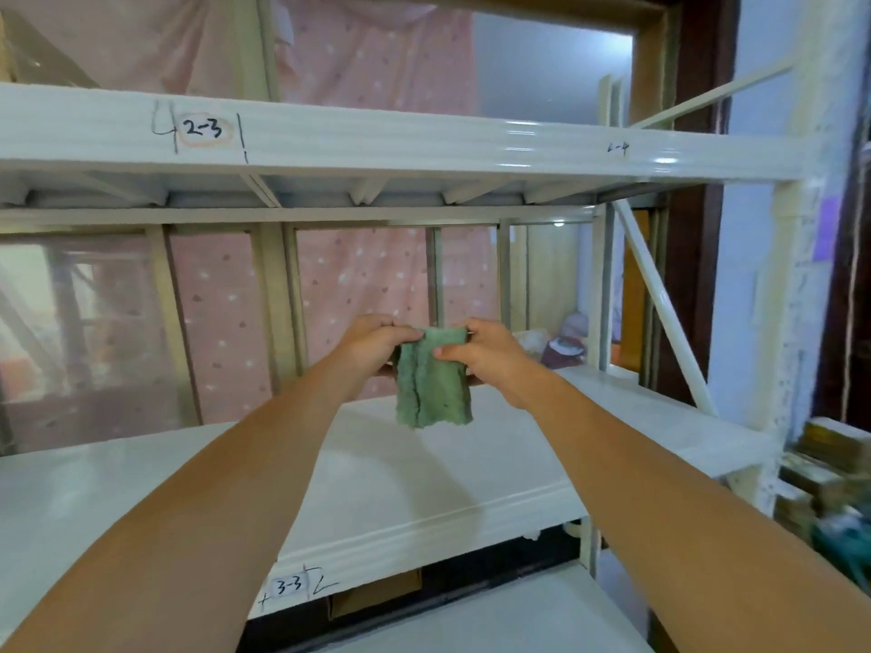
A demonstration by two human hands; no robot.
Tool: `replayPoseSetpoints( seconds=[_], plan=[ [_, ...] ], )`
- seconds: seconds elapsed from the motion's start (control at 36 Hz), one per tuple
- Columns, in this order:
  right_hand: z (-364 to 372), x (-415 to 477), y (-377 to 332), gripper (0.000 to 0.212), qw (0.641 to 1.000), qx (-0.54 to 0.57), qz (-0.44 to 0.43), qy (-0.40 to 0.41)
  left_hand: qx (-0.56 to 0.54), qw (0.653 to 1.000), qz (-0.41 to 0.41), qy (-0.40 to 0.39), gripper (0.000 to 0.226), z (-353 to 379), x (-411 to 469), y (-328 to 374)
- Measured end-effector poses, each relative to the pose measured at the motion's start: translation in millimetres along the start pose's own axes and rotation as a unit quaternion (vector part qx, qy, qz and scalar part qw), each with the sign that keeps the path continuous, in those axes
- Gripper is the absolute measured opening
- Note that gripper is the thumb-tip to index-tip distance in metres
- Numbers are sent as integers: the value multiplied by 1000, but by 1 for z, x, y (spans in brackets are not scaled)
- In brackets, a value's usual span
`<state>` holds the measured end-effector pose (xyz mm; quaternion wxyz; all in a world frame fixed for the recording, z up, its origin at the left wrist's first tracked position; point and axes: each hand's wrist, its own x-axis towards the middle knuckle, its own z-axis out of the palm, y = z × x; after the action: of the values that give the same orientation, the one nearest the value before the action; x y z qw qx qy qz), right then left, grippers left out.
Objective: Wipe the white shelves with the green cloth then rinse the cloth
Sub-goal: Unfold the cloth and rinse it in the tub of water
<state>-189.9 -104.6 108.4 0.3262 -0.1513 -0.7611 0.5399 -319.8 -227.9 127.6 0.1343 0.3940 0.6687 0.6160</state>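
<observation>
Cloth (432,379), green and folded, hangs in the air above the middle shelf (424,478), held up by both hands at its top edge; the left hand (374,341) pinches the top left corner with curled fingers; the right hand (490,353) pinches the top right corner, thumb in front of the fabric; the lower edge of the cloth hangs free and does not touch the shelf; the upper shelf (377,139) runs across above, marked "2-3" on its front; the middle shelf front reads "3-3"; pink dotted fabric (367,275) hangs behind the rack.
</observation>
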Motion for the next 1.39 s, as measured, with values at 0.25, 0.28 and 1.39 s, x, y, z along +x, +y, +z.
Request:
replayPoseSetpoints(
  seconds=[0.25, 0.28, 1.39],
  plan=[
    [-138, -66, 21, 36, 991, 36, 72, 108, -94, 989, 20, -116, 15, 156, 7, 2],
    [-155, -76, 22, 35, 989, 39, 80, 120, -103, 986, 21, -130, 18, 174, 5, 5],
    [-643, -443, 192, 48, 884, 81, 245, 391, -107, 829, -27, -548, 30, 814, -150, 47]
  ],
)
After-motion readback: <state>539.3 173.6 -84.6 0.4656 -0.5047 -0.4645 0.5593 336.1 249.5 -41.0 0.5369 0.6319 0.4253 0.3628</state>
